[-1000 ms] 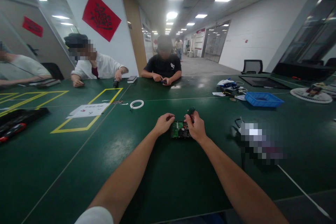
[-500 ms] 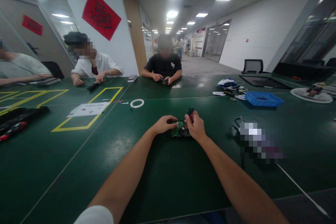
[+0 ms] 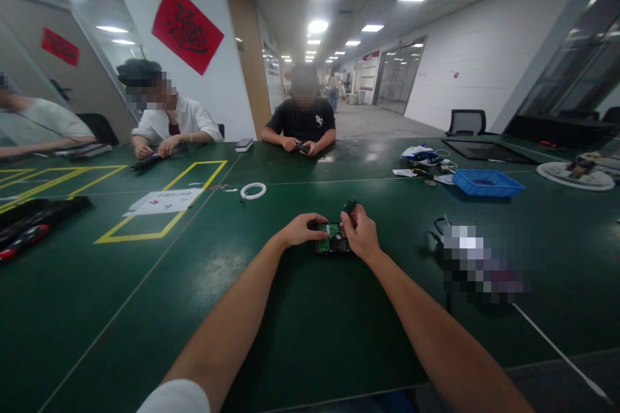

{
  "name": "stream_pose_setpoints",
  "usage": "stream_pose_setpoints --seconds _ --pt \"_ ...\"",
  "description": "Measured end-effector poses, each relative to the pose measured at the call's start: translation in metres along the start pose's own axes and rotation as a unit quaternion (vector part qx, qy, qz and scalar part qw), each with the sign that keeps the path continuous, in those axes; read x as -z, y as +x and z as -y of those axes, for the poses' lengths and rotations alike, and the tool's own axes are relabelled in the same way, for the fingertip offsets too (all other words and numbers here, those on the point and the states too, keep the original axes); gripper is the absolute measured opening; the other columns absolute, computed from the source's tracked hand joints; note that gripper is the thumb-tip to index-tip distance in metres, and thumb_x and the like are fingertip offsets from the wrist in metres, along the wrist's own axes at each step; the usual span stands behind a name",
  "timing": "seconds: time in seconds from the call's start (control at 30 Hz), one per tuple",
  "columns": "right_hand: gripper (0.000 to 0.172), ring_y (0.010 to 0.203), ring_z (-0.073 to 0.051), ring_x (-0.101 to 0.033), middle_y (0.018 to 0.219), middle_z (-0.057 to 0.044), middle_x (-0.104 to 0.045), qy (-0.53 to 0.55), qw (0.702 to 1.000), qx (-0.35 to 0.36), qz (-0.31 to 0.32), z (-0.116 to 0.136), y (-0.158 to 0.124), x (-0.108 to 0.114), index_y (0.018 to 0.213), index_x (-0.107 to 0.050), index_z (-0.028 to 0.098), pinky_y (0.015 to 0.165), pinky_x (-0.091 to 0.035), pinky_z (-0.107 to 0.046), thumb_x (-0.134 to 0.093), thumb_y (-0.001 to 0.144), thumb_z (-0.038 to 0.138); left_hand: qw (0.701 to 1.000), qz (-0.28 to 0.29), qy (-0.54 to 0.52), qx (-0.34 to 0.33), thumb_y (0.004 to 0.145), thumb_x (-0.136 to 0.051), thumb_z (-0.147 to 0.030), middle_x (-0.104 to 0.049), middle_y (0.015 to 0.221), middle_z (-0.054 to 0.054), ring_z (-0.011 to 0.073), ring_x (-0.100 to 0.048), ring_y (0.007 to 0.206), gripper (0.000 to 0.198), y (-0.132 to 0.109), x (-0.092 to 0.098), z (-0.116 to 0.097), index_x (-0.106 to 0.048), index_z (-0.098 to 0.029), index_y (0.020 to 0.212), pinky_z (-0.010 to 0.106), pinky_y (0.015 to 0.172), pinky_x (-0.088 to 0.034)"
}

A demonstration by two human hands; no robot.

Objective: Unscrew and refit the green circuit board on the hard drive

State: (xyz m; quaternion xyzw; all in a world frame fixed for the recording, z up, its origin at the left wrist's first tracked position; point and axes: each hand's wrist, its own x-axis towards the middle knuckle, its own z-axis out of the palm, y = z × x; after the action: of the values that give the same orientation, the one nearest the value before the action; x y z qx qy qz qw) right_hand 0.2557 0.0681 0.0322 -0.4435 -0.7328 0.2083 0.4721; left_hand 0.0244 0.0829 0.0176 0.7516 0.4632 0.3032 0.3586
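Note:
A hard drive lies on the green table in front of me, its green circuit board and a round silver part facing up. Along its left and far side, my left hand grips it with thumb and fingers. My right hand is closed around a screwdriver, whose dark green handle sticks up above the fingers. The screwdriver's tip points down toward the right part of the drive. My fingers hide the tip and the drive's right edge, so I cannot tell what it touches.
A white ring and a paper sheet lie to the left. At the right are a blue tray, a pixelated object with a cable, and a white round grille. Co-workers sit across the table.
My hands, the screwdriver and the hard drive stay almost in place; only slight finger shifts show. The white-shirted co-worker's hands have moved left with a dark object.

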Motion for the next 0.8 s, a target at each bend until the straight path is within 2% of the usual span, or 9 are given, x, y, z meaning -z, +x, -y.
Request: stream_pose_setpoints --seconds 0.13,0.27,0.37,0.57,0.8 --pt "0.035 0.079 -0.022 -0.072 0.093 -0.006 -0.072 -0.003 1.000 0.013 -0.007 0.0009 -0.0004 0.0008 0.124 -0.049 0.020 0.076 -0.055 -0.033 -0.050 0.098 0.044 1.000 0.000 -0.003 0.002 0.071 -0.081 -0.043 -0.071 0.114 0.006 0.0219 -0.066 0.098 0.053 0.0000 0.0002 0.0003 -0.070 -0.020 0.117 0.033 0.086 -0.052" --pt "0.062 0.077 -0.021 -0.071 0.089 -0.005 -0.072 -0.032 0.999 0.023 -0.027 0.0018 -0.0002 0.0026 0.149 -0.030 0.018 0.075 -0.055 -0.033 -0.052 0.097 0.042 1.000 -0.002 -0.003 -0.005 0.070 -0.081 -0.045 -0.070 0.115 0.006 0.0226 -0.065 0.101 0.054 0.0004 -0.0005 0.0023 -0.070 -0.020 0.117 0.034 0.089 -0.051" --pt "0.072 0.072 -0.021 -0.069 0.086 -0.004 -0.071 -0.053 0.997 0.033 -0.040 0.0014 0.0004 0.0029 0.156 -0.021 0.019 0.069 -0.055 -0.033 -0.053 0.096 0.043 1.000 0.002 -0.010 -0.004 0.071 -0.081 -0.047 -0.070 0.115 0.006 0.0223 -0.065 0.101 0.058 0.0007 -0.0011 0.0047 -0.069 -0.019 0.120 0.035 0.090 -0.051" --pt "0.073 0.067 -0.021 -0.068 0.082 -0.003 -0.071 -0.082 0.994 0.049 -0.055 -0.0008 0.0015 0.0013 0.157 -0.024 0.021 0.063 -0.054 -0.032 -0.054 0.095 0.046 1.000 0.008 -0.013 -0.009 0.071 -0.081 -0.049 -0.069 0.118 0.007 0.0235 -0.064 0.104 0.061 0.0015 -0.0006 0.0077 -0.067 -0.020 0.123 0.036 0.093 -0.050" --pt "0.073 0.066 -0.021 -0.068 0.083 -0.003 -0.071 -0.098 0.991 0.055 -0.069 -0.0054 0.0028 0.0029 0.157 -0.026 0.023 0.064 -0.056 -0.034 -0.056 0.095 0.046 0.999 0.034 -0.020 -0.001 0.070 -0.083 -0.048 -0.067 0.123 0.008 0.0250 -0.063 0.110 0.066 0.0014 0.0040 0.0076 -0.066 -0.020 0.128 0.037 0.097 -0.048"
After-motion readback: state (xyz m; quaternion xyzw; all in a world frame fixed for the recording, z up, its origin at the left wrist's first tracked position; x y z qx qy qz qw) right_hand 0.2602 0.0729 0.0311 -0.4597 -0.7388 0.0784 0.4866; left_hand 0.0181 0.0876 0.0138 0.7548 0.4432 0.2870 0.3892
